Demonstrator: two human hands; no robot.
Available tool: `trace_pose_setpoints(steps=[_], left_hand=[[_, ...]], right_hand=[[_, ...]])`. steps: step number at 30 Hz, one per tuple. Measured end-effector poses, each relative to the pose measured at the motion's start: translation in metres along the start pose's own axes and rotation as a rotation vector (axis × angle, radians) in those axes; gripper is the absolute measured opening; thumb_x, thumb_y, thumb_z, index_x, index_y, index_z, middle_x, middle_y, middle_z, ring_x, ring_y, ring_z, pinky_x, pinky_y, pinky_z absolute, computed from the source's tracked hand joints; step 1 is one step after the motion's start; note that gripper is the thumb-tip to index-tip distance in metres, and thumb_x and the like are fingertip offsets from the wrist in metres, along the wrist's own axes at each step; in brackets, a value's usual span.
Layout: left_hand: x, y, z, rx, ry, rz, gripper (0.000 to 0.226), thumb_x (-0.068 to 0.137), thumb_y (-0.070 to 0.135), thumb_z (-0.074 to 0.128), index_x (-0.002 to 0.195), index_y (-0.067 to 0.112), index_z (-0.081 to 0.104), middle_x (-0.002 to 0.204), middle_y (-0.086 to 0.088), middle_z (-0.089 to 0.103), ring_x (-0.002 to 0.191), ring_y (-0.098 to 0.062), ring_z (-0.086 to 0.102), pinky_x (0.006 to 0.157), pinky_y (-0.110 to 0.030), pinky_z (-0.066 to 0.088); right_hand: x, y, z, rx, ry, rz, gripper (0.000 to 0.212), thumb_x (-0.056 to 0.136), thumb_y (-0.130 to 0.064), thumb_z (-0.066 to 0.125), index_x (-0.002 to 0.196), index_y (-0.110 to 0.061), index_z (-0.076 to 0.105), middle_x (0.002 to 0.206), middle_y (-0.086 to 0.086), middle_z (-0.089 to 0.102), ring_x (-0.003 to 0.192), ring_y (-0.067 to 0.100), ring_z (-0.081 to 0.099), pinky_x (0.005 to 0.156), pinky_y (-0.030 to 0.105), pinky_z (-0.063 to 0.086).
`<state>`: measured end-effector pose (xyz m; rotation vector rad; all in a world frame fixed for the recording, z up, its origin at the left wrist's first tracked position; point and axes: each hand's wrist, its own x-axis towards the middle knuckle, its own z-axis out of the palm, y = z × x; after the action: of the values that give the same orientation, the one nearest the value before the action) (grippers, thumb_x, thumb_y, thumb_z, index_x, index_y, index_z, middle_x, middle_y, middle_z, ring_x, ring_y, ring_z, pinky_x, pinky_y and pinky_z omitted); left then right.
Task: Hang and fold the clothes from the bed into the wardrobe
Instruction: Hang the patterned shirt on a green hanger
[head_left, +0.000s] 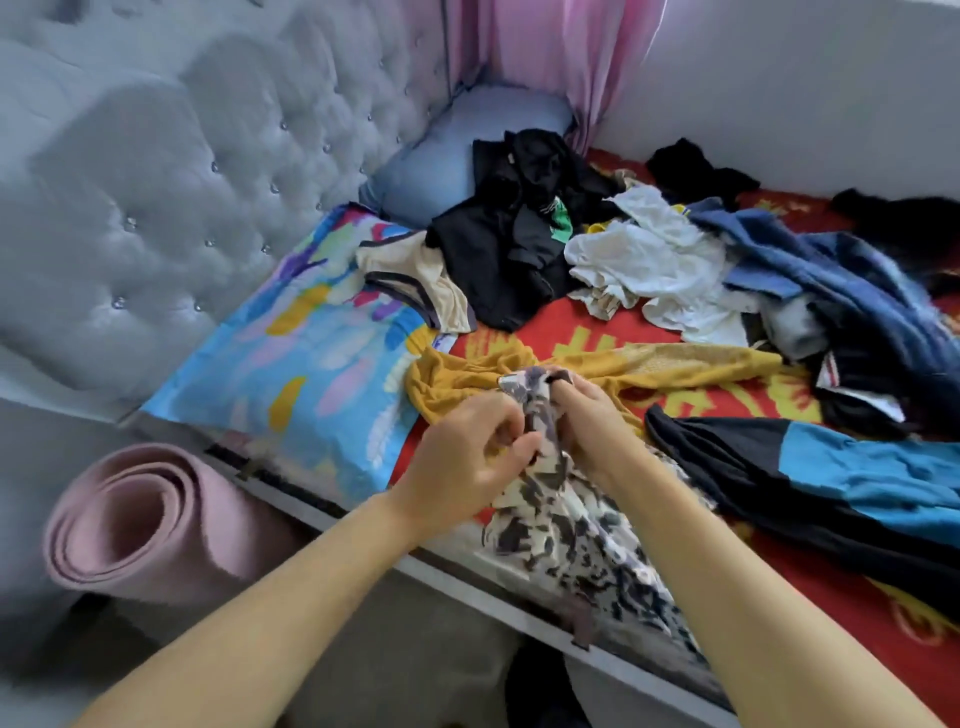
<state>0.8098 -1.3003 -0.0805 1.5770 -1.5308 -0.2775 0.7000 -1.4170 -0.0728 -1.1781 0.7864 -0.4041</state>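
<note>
While it hung over the bed (582, 332) edge at 6 o'clock, the patterned garment (566, 525) was gripped by both hands — left hand (467, 462), right hand (587, 415) — mustard top (457, 379) at 12.

Black-and-white patterned garment (566, 530) bunched upright, draping over the clothes-strewn bed's (571, 332) edge.

Home bedroom, tufted headboard (156, 171), bed (597, 332) strewn with clothes (649, 260)
</note>
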Motion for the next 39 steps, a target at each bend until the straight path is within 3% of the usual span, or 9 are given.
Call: trace_pose_setpoints(steps=[3, 7, 10, 13, 17, 23, 30, 36, 39], left_hand=[[0.01, 0.024, -0.045, -0.04, 0.177, -0.187, 0.038, 0.086, 0.055, 0.053, 0.102, 0.022, 0.049, 0.094, 0.002, 0.052, 0.083, -0.01, 0.053, 0.072, -0.018, 0.044], [0.01, 0.049, -0.076, -0.237, -0.331, -0.517, 0.068, 0.076, 0.07, 0.059, 0.13, 0.032, 0.046, 0.128, 0.01, 0.055, 0.116, -0.004, 0.053, 0.1, -0.026, 0.043], [-0.005, 0.065, -0.081, -0.508, -0.359, -0.507, 0.042, 0.081, 0.048, 0.065, 0.119, 0.03, 0.057, 0.122, 0.006, 0.064, 0.114, -0.006, 0.059, 0.101, -0.028, 0.046], [-0.01, 0.08, -0.084, -0.508, -0.2, -0.496, 0.024, 0.088, 0.021, 0.067, 0.11, 0.013, 0.064, 0.108, -0.011, 0.07, 0.099, -0.015, 0.066, 0.093, -0.034, 0.049], [-0.009, 0.106, -0.085, -0.449, 0.043, -0.506, 0.021, 0.087, 0.02, 0.066, 0.102, 0.005, 0.066, 0.102, -0.023, 0.068, 0.088, -0.023, 0.066, 0.088, -0.047, 0.05], [-0.038, 0.154, -0.087, -0.511, 0.384, -0.53, 0.012, 0.091, 0.008, 0.059, 0.089, 0.014, 0.069, 0.084, -0.005, 0.071, 0.079, -0.021, 0.067, 0.081, -0.038, 0.051], [-0.114, 0.189, -0.098, -0.398, 0.54, -0.498, 0.026, 0.089, 0.004, 0.062, 0.09, 0.03, 0.065, 0.07, 0.016, 0.07, 0.069, -0.004, 0.066, 0.066, -0.017, 0.052], [-0.198, 0.198, -0.131, -0.129, 0.811, -0.722, 0.011, 0.088, 0.01, 0.064, 0.094, 0.017, 0.058, 0.086, -0.003, 0.064, 0.086, -0.023, 0.06, 0.082, -0.036, 0.05], [-0.241, 0.213, -0.163, -0.114, 0.748, -0.788, 0.029, 0.085, 0.012, 0.069, 0.108, 0.017, 0.052, 0.106, -0.007, 0.06, 0.092, -0.021, 0.061, 0.087, -0.04, 0.053]], right_hand=[[-0.029, -0.02, 0.024, -0.02, -0.119, -0.026, 0.027, 0.099, -0.006, 0.038, 0.087, -0.013, 0.061, 0.073, 0.003, 0.064, 0.065, 0.013, 0.061, 0.059, 0.025, 0.05], [-0.061, -0.039, 0.046, 0.02, -0.273, -0.121, 0.013, 0.094, -0.018, 0.051, 0.095, -0.013, 0.063, 0.081, 0.002, 0.071, 0.073, 0.013, 0.067, 0.064, 0.022, 0.054], [-0.078, -0.052, 0.054, -0.058, -0.269, -0.168, 0.026, 0.093, -0.03, 0.053, 0.109, -0.013, 0.065, 0.093, 0.008, 0.071, 0.083, 0.016, 0.068, 0.074, 0.026, 0.055], [-0.088, -0.059, 0.049, -0.102, -0.255, -0.135, 0.083, 0.065, -0.067, 0.07, 0.127, -0.014, 0.056, 0.109, 0.007, 0.068, 0.097, 0.009, 0.068, 0.092, 0.026, 0.051], [-0.119, -0.05, 0.035, -0.476, -0.36, -0.146, 0.041, 0.087, -0.029, 0.069, 0.118, -0.049, 0.05, 0.119, -0.006, 0.065, 0.107, 0.012, 0.064, 0.094, 0.034, 0.051], [-0.145, -0.021, -0.003, -0.851, 0.164, -0.267, 0.033, 0.086, 0.004, 0.043, 0.072, -0.023, 0.056, 0.074, -0.005, 0.059, 0.075, 0.017, 0.054, 0.055, 0.016, 0.041], [-0.173, -0.035, -0.025, -0.661, 0.114, -0.343, 0.028, 0.095, -0.005, 0.041, 0.094, -0.02, 0.065, 0.081, 0.002, 0.064, 0.07, 0.018, 0.056, 0.057, 0.027, 0.041], [-0.195, -0.07, 0.053, -0.623, -0.106, -0.489, 0.021, 0.095, -0.019, 0.049, 0.09, -0.016, 0.069, 0.087, 0.011, 0.07, 0.077, 0.028, 0.064, 0.072, 0.037, 0.05], [-0.211, -0.083, 0.094, -0.606, -0.149, -0.547, 0.023, 0.094, -0.023, 0.049, 0.092, -0.011, 0.068, 0.089, 0.016, 0.071, 0.084, 0.036, 0.066, 0.077, 0.045, 0.054]])
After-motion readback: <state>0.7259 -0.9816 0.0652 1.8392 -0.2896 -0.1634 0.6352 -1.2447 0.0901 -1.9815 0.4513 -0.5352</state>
